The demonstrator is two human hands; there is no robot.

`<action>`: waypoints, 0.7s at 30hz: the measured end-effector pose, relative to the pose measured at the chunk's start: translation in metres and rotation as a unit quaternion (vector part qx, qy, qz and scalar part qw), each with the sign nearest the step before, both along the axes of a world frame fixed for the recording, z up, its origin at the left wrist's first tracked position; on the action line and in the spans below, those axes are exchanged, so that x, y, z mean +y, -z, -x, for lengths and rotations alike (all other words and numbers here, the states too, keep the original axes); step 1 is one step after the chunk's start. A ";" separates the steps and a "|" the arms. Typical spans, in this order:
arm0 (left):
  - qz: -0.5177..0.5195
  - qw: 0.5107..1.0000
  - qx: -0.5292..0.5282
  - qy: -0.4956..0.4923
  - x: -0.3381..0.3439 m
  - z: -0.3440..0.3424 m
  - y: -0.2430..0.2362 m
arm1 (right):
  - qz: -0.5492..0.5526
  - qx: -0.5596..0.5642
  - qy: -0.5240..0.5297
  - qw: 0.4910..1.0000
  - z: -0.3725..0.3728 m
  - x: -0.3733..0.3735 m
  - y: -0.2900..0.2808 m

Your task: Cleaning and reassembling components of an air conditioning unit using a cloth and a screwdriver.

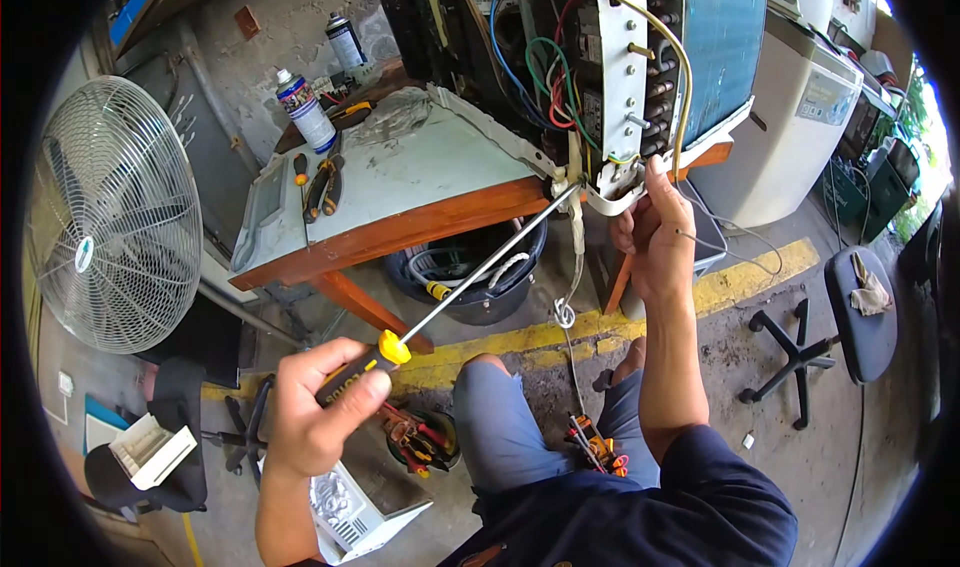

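My left hand (322,402) is wrapped round the black and yellow handle of a long screwdriver (490,264). Its steel shaft slants up to the right, and the tip meets the corner of an opened air conditioner (617,77), near a cable. My right hand (662,229) grips the white base edge (612,203) of that unit, thumb on top and fingers curled beneath. Copper bends, a blue finned coil (722,52) and loose coloured wires show above it. A grey power cord (576,257) hangs from the corner, knotted lower down. The exact contact at the tip is too small to tell.
The unit stands on a wooden-edged table (400,223) with pliers (324,187), another screwdriver (301,175) and a spray can (305,110). Below are a black bucket (480,310) of hoses and a tool holder (420,437). A large fan (115,212) stands left; a swivel chair (858,317) right.
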State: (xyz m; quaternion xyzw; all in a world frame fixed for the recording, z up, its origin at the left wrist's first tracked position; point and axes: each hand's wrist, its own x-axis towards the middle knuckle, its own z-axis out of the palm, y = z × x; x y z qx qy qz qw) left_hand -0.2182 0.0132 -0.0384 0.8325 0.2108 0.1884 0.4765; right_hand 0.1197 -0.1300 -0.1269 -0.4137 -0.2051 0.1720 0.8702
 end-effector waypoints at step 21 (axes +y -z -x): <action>-0.509 0.860 -0.012 -0.025 -0.010 -0.009 -0.016 | 0.021 -0.032 -0.106 0.994 -0.014 -0.017 -0.008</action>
